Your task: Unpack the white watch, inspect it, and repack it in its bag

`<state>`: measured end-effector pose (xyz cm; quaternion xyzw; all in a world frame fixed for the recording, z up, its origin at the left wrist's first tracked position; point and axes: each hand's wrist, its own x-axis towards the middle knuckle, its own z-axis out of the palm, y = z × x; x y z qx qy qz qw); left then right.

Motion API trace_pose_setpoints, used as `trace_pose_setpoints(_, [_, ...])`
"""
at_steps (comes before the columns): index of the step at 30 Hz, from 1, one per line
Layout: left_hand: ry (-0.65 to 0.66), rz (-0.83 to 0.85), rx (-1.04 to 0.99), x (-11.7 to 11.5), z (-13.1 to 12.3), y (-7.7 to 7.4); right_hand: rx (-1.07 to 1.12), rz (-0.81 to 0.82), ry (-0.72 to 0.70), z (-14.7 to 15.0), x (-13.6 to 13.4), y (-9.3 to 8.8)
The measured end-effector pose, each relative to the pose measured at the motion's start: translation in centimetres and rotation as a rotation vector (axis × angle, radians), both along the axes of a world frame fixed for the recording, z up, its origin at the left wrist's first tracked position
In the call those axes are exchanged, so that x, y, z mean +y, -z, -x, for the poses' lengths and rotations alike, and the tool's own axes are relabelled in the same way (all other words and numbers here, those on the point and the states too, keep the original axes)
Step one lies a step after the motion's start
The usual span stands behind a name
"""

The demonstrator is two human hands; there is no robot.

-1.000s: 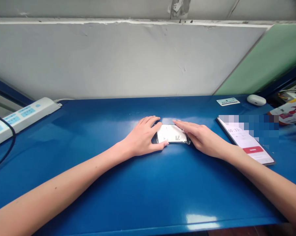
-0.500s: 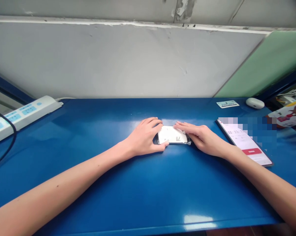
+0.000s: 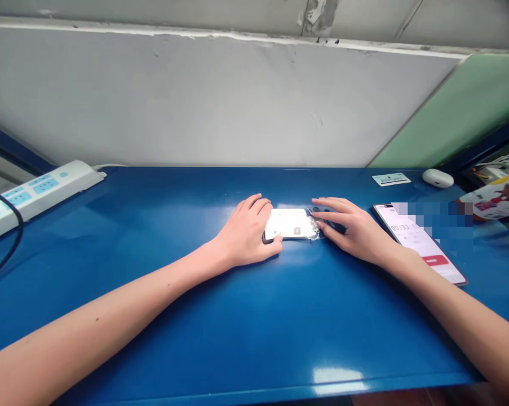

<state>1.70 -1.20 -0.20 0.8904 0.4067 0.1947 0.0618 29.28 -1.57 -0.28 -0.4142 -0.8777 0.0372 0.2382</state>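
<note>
A small flat white package (image 3: 288, 223) with a dark underside and a small printed square lies on the blue table in clear plastic film. Around its left end curls my left hand (image 3: 248, 232), fingers along the far side and thumb at the near edge. My right hand (image 3: 353, 228) is at the other end, its fingers apart. The fingertips meet or hover over the crinkled clear film (image 3: 317, 228) there; whether they press on it, I cannot tell.
Right of my hands lies a phone (image 3: 423, 245) with a timer on its screen. Behind it are a card (image 3: 391, 179) and a white earbud case (image 3: 437, 178). A white power strip (image 3: 47, 194) with a black cable runs along the left. A wall closes the back.
My right fingers have spread and drawn off the package top, uncovering its right end and the film. The package and my left hand have shifted slightly left and away from me.
</note>
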Motion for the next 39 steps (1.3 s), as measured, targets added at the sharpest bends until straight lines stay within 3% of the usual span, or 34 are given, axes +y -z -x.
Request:
trace_pose_setpoints(13, [0.119, 0.065, 0.066, 0.2, 0.5, 0.0, -0.028, 0.138, -0.005, 0.6, -1.0, -1.1])
trace_pose_setpoints(22, [0.106, 0.094, 0.071, 0.3, 0.5, 0.1, -0.006, 0.162, -0.076, 0.7, -0.9, -0.9])
trace_pose_setpoints(32, [0.126, 0.108, 0.055, 0.1, 0.3, -0.2, -0.022, 0.015, -0.068, 0.7, -0.6, -0.1])
trace_pose_setpoints(39, [0.173, 0.086, 0.014, 0.2, 0.5, -0.1, 0.083, 0.071, -0.027, 1.3, -1.2, 0.6])
